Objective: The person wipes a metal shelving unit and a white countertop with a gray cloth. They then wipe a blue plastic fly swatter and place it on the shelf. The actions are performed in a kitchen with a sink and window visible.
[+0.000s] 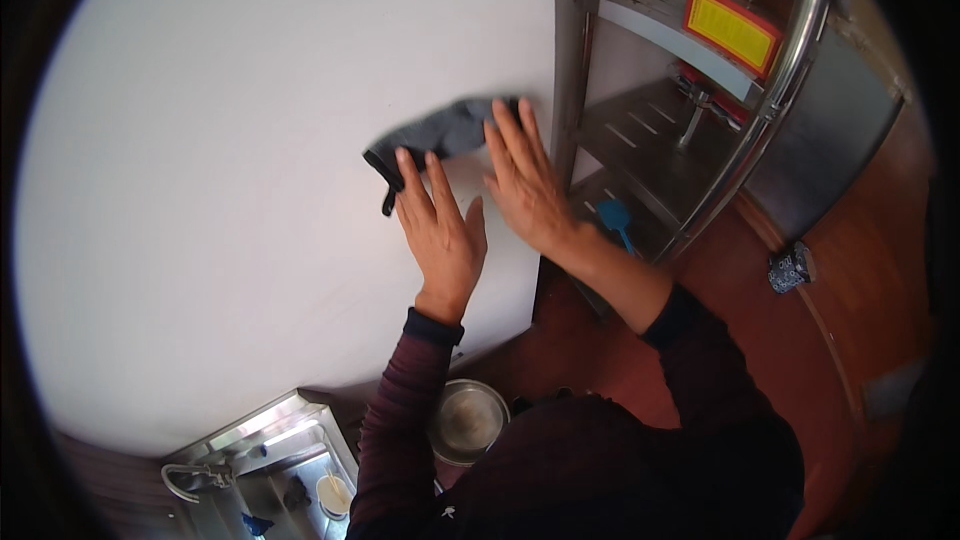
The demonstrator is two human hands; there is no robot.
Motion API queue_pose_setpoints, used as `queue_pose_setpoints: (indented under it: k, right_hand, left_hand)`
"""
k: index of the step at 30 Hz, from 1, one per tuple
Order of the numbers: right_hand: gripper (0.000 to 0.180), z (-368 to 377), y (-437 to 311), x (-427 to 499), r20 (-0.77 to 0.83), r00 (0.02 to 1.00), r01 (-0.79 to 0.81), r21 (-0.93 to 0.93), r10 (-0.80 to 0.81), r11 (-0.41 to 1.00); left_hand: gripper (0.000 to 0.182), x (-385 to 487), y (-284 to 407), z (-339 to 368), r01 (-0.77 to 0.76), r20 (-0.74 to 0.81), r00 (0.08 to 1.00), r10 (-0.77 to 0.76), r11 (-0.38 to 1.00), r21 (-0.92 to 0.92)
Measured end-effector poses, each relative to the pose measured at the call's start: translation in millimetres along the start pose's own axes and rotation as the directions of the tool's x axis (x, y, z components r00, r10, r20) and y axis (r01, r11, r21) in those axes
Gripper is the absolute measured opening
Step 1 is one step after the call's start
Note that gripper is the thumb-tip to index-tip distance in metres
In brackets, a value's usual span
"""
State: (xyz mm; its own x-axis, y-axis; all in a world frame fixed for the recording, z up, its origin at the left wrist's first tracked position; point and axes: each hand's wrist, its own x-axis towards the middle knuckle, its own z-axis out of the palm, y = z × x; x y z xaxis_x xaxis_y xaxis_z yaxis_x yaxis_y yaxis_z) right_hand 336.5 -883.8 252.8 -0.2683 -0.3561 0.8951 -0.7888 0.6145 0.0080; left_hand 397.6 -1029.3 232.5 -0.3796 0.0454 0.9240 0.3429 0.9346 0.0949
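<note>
A grey cloth (446,129) with black edging and a small hanging loop lies bunched against a smooth white wall (225,187). Flat fingers of my left hand (442,240) hold down its lower left end, close to the loop. My right hand (529,191) presses the cloth's right end to the wall, with its fingers stretched upward near the wall's right edge. The cloth's folds partly hide beneath the fingertips of both hands.
On the right stands a metal rack (637,127) with a red and yellow box (731,26) and a blue scoop-like tool (615,216). A steel sink (270,457) is at lower left, beside a round metal basin (469,420). A patterned container (787,270) stands on the red floor (757,315).
</note>
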Motion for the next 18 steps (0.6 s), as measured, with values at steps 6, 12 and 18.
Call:
queue_pose_setpoints:
  k: [6, 12, 18]
  right_hand:
    - [0.064, -1, 7, -5, 0.006, 0.993, -0.116, -0.033, 0.116, 0.993]
    - [0.063, -7, 23, -22, 0.096, 0.984, -0.145, -0.029, 0.147, 0.989]
    - [0.057, -22, 76, -15, -0.096, 0.993, -0.069, 0.04, 0.073, 0.997]
  left_hand:
    - [0.09, 4, 0, 5, 0.04, 0.008, 0.999, -0.039, 0.997, -0.069]
    - [0.086, 0, 21, 15, -0.013, 0.056, 0.998, 0.02, 0.992, -0.123]
    - [0.087, 32, 51, 37, 0.064, 0.037, 0.997, -0.06, 0.991, -0.117]
